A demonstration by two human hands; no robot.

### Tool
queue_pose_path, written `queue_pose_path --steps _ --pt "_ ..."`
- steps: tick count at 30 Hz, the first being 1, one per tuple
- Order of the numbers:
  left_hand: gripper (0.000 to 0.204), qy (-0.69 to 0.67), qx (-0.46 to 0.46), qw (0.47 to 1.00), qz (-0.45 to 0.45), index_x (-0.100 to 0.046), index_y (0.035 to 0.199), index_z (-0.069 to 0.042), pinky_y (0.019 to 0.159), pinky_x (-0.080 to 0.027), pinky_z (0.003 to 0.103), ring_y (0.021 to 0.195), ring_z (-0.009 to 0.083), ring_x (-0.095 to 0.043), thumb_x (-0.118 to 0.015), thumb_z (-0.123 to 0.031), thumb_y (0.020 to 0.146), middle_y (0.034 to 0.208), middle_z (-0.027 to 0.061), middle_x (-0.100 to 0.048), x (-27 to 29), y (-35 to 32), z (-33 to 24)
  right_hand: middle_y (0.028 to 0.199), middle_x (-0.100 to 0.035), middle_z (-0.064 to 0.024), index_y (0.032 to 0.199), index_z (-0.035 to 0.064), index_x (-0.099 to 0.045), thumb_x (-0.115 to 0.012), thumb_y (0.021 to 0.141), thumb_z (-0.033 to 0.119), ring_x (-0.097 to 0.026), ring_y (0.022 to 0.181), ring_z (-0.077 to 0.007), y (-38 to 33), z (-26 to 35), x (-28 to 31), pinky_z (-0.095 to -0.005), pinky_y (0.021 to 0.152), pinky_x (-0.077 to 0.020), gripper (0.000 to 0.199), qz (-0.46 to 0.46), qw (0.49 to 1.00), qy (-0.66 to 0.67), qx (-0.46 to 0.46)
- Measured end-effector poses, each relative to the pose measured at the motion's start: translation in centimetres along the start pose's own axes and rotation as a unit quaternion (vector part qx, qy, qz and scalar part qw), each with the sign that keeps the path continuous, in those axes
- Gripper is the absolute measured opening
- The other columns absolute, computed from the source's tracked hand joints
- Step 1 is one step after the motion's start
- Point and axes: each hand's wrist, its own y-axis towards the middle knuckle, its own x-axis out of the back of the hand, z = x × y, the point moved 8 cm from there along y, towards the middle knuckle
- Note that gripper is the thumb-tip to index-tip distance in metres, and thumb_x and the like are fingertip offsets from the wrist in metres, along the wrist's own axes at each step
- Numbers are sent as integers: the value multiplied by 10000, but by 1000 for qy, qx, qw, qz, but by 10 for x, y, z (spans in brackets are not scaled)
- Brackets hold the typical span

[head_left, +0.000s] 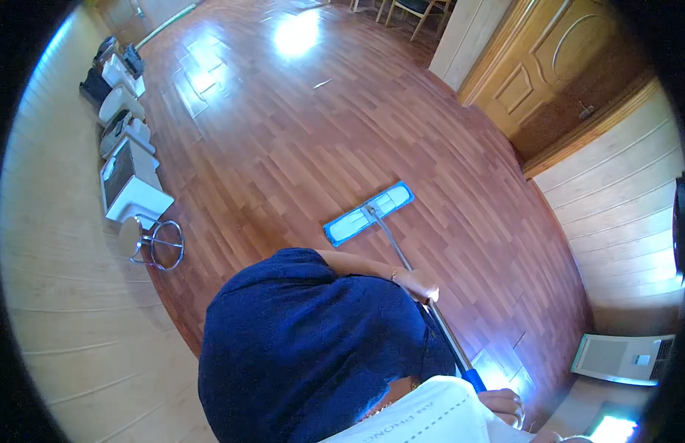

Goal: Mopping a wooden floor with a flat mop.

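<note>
Head view | both hands (420, 283) (502, 404) grip mop handle (416, 277) — blue pad (369, 213) on wood floor (298, 133)

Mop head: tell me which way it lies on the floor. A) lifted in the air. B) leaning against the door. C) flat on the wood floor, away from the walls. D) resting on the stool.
C: the blue mop head lies flat on the wood floor, apart from the door and the stool.
</note>
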Motion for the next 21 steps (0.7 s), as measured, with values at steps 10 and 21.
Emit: queue_pose_path --steps 10,21 --pt "206 67 207 973 -75 -580 680 -71 543 -454 481 653 382 -604 -661 -258 712 670 149 -600 65 -89 104 793 -649 -220 734 25 -546 -613 816 227 -632 725 -290 15 -102 -55 -375 684 -502 228 -24 977 -182 -108" --pt "111 157 417 869 -216 -539 721 -105 656 -476 453 845 326 -593 -629 -152 675 797 99 -580 138 -312 202 1090 -634 -182 861 9 -634 -686 751 -43 -562 1141 -340 19 -256 -212 -455 985 -416 132 230 947 11 -224"
